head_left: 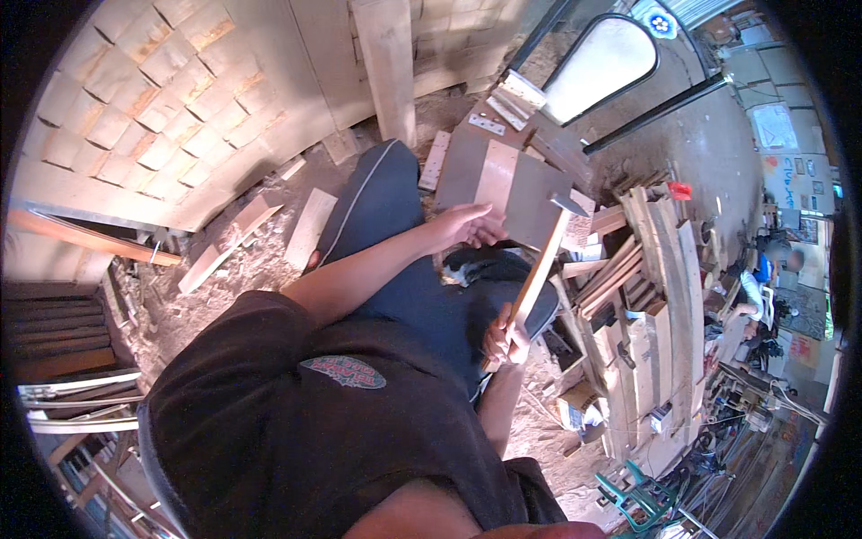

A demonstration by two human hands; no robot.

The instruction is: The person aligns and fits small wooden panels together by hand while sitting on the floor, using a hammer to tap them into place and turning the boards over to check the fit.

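My right hand [505,342] is wrapped round the lower part of the wooden handle of a hammer [536,277]. The hammer's dark metal head is up at the far end, above the right side of a grey-brown board [537,199]. My left hand [469,226] reaches over the board's near left edge with its fingers stretched out, and nothing shows in them. Just beyond those fingers, a pale wooden strip [496,171] lies across the board. Whether the fingertips touch the board cannot be made out. A dark shoe [485,266] lies below the board, by my bent legs.
Stacked planks and offcuts [660,314] stand to the right. Loose wood blocks [235,235] lie on the dusty ground at left. A metal-framed chair [603,67] is at the far right, and a wall of wooden shingles [162,99] at far left. Another person [752,289] is at the right rim.
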